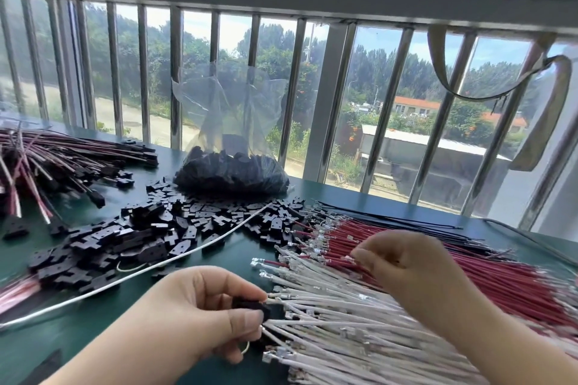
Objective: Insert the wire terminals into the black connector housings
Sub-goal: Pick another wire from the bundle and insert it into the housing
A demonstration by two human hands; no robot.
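Green table (pixel 359 200), white wires (pixel 359 325) fanned beside red wires (pixel 438 262), loose housings (pixel 162 228) heaped left. Right hand (pixel 416 272) pinches among the red wires (exact strand blurred). Left hand (pixel 200 312) grips one black connector housing (pixel 253 306) at the white terminals.

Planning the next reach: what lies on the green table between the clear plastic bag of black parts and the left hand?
In the head view, a loose pile of black connector housings and one stray white wire lie between the clear bag and the left hand.
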